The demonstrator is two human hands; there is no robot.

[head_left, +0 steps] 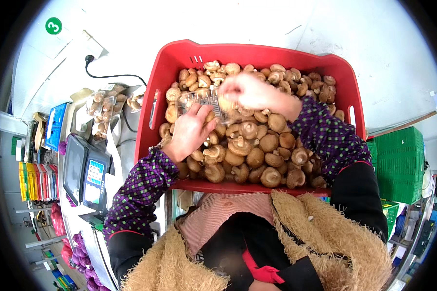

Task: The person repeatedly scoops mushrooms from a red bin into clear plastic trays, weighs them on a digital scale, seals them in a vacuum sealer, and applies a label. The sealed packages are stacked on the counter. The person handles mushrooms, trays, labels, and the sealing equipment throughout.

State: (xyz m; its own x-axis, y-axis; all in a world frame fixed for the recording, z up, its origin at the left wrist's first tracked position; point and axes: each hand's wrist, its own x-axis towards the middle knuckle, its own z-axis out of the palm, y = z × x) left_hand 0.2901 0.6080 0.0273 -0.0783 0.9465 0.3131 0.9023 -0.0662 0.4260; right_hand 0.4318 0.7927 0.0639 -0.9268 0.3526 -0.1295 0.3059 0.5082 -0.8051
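left hand (189, 130) clamped on the near edge of a clear plastic punnet (203, 100), thumb over the rim, fingers underneath, held just above the heap. right hand (250, 91) blurred over the punnet's far end, fingers curled down toward it; cannot tell whether closed on a mushroom or loose. punnet tilted slightly, hovering over the upper middle of the red crate (179, 53), part-filled from the look of it, contents hard to read through the glare.

to do this well, judging from the pose: keep the punnet level and low over the heap so nothing rolls out; feed caps in one at a time rather than in a fistful; settle them cap up; support the tray from below, since thin plastic flexes under weight.

outward from there: brown mushrooms (257, 150) filling the crate nearly wall to wall, far too many to count, dozens at least. one crate, one punnet in hand. to the left, on the bench, about three filled clear packs of mushrooms (102, 107), touching one another, exact number unsure. one weighing scale with a coloured screen (90, 178) nearer the body, left of the crate. one black cable and plug (89, 59) on the white wall behind. green crates (398, 160) stacked at the right, two or more, well apart from the hands.
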